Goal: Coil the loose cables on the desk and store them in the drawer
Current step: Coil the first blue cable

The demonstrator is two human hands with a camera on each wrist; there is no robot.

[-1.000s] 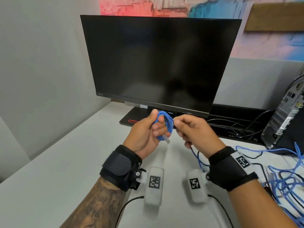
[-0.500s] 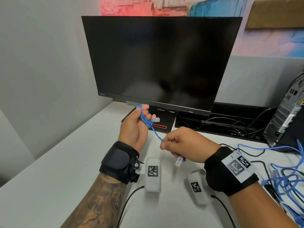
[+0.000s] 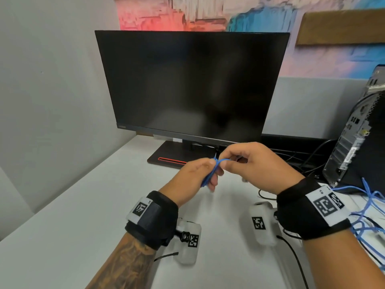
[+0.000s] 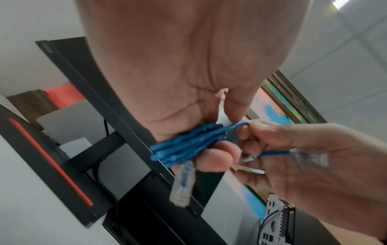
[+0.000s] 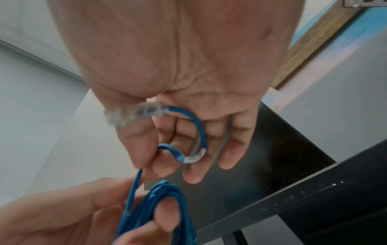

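Observation:
A thin blue network cable (image 3: 209,175) is bundled into a small coil (image 4: 188,145) that my left hand (image 3: 193,174) grips between thumb and curled fingers, above the white desk (image 3: 73,215) before the monitor. One clear plug (image 4: 182,185) dangles below that hand. My right hand (image 3: 248,163) pinches the cable's free end (image 5: 182,154) just right of the coil; its clear plug (image 5: 134,114) lies across my palm. The two hands nearly touch. No drawer shows in any view.
A black monitor (image 3: 191,84) on a red-striped stand (image 3: 173,159) stands behind my hands. At the right, a computer case (image 3: 354,130) and a tangle of more blue cables (image 3: 366,215) with black leads. Two white marker blocks (image 3: 190,240) lie on the near desk.
My right hand, which had pulled the free end down and away from the coil, has come back up against my left hand. The coil stays in my left hand.

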